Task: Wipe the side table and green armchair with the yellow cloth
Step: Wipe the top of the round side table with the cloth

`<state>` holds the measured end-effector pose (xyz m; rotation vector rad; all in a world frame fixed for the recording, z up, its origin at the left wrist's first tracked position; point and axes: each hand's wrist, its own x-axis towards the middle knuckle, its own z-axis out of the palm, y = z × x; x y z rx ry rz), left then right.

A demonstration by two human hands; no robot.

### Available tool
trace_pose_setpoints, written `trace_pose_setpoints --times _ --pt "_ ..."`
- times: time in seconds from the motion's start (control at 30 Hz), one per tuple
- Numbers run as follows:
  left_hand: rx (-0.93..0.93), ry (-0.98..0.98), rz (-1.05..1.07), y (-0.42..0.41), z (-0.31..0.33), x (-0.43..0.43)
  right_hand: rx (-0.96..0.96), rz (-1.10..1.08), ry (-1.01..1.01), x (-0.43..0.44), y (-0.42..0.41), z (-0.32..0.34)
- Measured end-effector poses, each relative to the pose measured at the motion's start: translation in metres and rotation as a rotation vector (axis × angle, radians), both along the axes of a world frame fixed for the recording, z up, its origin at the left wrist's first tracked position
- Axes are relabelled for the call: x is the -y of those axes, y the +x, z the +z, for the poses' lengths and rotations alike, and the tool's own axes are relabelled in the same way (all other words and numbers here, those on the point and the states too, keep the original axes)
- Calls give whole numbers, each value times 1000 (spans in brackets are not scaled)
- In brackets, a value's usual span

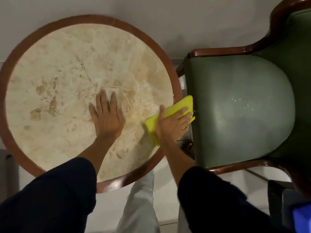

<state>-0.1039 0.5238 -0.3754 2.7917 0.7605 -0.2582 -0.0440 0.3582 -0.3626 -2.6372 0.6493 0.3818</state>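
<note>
Head view: left hand [106, 119], fingers spread flat, seemingly steadies the surface [64, 64] — right hand [172, 126], fingers straight, presses the yellow cloth [182, 105] onto its edge nearest the green armchair [239, 106].

Pale grey wall [151, 7] behind; light tiled floor [107, 209]; dim, soft lighting.

L hand [107, 118] flat, fingers spread; R hand [171, 126] flat, fingers straight, pressing down.

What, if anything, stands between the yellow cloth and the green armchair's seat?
Nothing visible. The yellow cloth, pressed under the right hand, overhangs the side table rim and appears to reach the green armchair seat edge.
</note>
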Motion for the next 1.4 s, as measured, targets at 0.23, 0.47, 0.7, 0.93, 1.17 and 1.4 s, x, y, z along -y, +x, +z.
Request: trace_pose_setpoints --times 0.23,0.47,0.7,0.93,1.17,1.4 --pt "124 218 3 -7 -27 3 154 484 -69 -30 132 -16" --pt "186 185 14 -1 -20 5 236 1225 -130 -98 109 -21" --pt "330 -219 209 2 16 -10 206 1820 37 15 53 -11" --pt "231 -441 64 -5 38 22 99 549 239 85 4 27" --pt "84 -445 90 37 39 61 -376 -139 781 101 -32 30" --pt "-41 -380 -316 54 58 127 -47 261 844 175 21 80"
